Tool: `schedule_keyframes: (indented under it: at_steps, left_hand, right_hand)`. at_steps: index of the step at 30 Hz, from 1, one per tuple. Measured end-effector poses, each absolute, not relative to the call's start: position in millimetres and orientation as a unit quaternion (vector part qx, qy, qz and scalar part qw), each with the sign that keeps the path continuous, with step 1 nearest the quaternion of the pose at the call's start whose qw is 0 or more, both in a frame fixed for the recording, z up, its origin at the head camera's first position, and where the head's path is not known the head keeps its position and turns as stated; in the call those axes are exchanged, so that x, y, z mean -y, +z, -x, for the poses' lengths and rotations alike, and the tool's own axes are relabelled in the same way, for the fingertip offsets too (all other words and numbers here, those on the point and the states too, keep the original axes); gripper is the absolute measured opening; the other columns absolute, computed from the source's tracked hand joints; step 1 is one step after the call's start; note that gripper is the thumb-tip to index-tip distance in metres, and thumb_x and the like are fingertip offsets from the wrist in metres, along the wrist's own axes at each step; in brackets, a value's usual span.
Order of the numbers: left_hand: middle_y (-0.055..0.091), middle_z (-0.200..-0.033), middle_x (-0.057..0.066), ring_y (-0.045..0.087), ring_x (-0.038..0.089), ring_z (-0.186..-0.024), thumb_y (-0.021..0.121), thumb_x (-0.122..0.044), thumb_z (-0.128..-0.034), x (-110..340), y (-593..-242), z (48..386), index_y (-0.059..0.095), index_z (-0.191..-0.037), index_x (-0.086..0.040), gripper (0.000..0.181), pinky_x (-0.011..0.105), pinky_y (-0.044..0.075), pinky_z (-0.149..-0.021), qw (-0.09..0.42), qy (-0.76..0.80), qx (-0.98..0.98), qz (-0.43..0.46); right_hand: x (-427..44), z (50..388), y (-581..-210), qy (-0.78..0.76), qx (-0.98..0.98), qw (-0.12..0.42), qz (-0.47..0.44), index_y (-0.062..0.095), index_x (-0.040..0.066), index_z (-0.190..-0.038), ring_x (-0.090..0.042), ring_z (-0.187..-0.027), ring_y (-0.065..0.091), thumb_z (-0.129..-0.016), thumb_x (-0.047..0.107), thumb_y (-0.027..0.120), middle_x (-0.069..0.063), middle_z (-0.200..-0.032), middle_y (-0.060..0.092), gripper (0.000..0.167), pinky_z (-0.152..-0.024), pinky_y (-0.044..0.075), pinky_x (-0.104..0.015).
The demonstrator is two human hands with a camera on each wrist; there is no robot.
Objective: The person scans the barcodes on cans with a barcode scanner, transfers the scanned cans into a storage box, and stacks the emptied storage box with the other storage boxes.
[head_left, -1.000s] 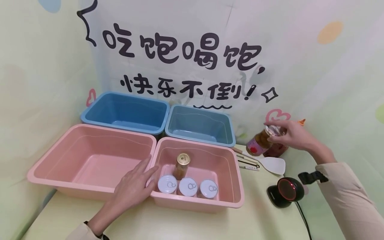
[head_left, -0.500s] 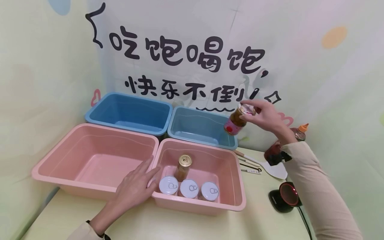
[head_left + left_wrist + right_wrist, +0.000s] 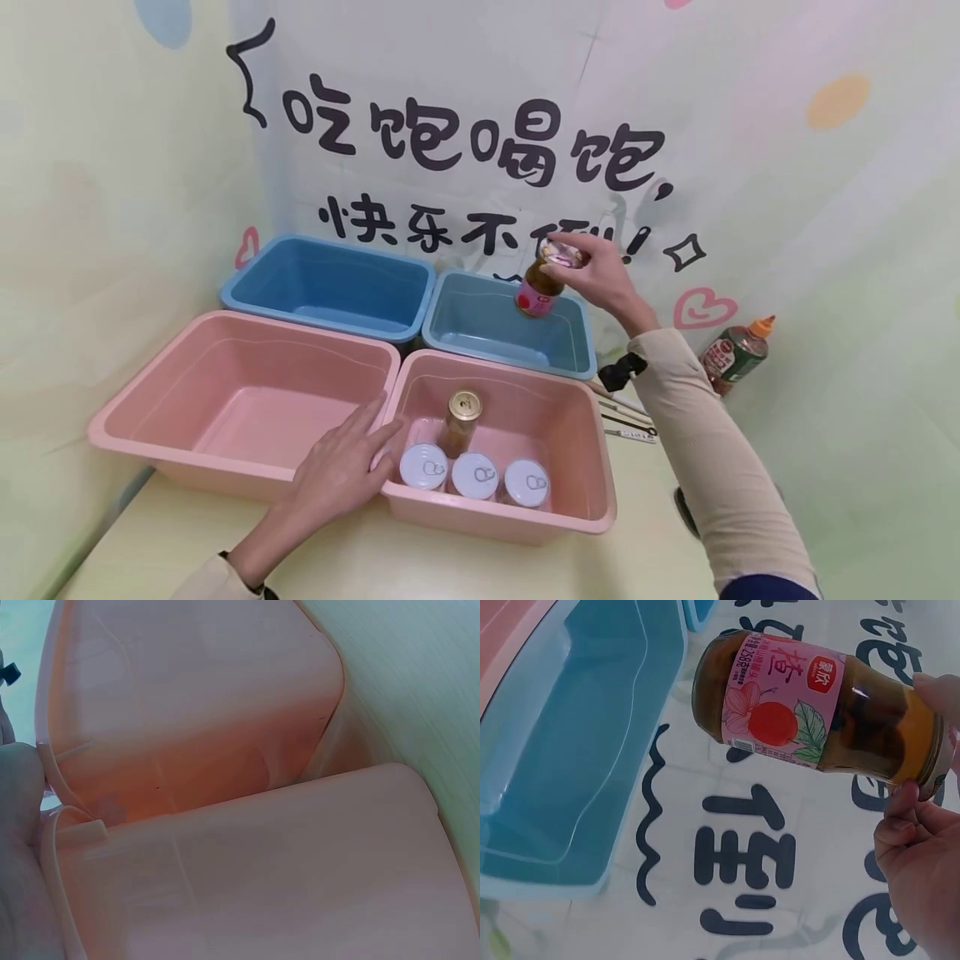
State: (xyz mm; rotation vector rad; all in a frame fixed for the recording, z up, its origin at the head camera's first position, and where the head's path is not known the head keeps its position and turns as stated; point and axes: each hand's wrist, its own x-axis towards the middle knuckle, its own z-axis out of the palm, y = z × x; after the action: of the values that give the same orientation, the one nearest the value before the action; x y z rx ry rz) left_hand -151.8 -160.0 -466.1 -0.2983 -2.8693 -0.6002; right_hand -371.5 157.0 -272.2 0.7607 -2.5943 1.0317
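By its lid, my right hand grips a glass jar of canned fruit with a pink label showing a red fruit. The jar hangs tilted above the smaller blue bin at the back right. In the right wrist view the thumb and fingers pinch the lid end. My left hand rests with fingers extended on the meeting rims of the left pink bin and the right pink bin. Inside the right pink bin stand several white-topped tins in a row and one gold-topped can.
A larger blue bin stands at the back left. Right of the bins lie several utensils, partly behind the right arm. A sauce bottle with an orange cap stands near the right wall. A black device is mostly hidden by the sleeve.
My right hand has carried the jar leftward and up from beside the sauce bottle to above the smaller blue bin. The left hand has stayed on the pink rims.
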Motion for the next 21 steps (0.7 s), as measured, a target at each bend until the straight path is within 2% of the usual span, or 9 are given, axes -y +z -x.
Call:
schedule_keyframes:
  at_steps: [4,11,16,21]
  left_hand:
    - [0.038,-0.160,0.015,0.041,0.039,-0.144,0.061,-0.033,-0.0948,161,-466,150,0.064,-0.135,-0.018,0.043,0.061,0.043,-0.105,0.096,-0.201,0.970,0.097]
    - [0.038,-0.160,0.014,0.041,0.038,-0.144,0.060,-0.035,-0.0953,163,-466,151,0.064,-0.135,-0.020,0.043,0.060,0.043,-0.106,0.099,-0.195,0.971,0.094]
    - [0.038,-0.160,0.014,0.041,0.037,-0.144,0.061,-0.035,-0.0952,161,-467,152,0.064,-0.135,-0.020,0.043,0.060,0.043,-0.106,0.101,-0.196,0.970,0.099]
    - [0.037,-0.161,0.012,0.040,0.036,-0.145,0.061,-0.036,-0.0950,159,-468,152,0.065,-0.135,-0.021,0.043,0.059,0.043,-0.107,0.098,-0.193,0.972,0.094]
  right_hand:
    - [-136,380,-277,0.355,0.893,0.096,-0.259,0.066,0.011,-0.131,-0.030,-0.101,0.057,-0.086,0.027,0.078,-0.017,-0.129,0.063,0.050,-0.074,0.052,-0.030]
    - [-97,400,-283,0.379,0.885,0.072,-0.260,0.067,0.013,-0.131,-0.026,-0.090,0.055,-0.083,0.026,0.078,-0.016,-0.121,0.064,0.051,-0.067,0.048,-0.028]
    - [-73,412,-291,0.411,0.875,0.037,-0.252,0.064,0.014,-0.134,-0.026,-0.098,0.054,-0.085,0.025,0.077,-0.015,-0.129,0.062,0.053,-0.076,0.048,-0.032]
    - [-45,419,-296,0.440,0.863,0.015,-0.248,0.064,0.016,-0.135,-0.026,-0.102,0.055,-0.085,0.025,0.078,-0.014,-0.128,0.061,0.053,-0.080,0.051,-0.034]
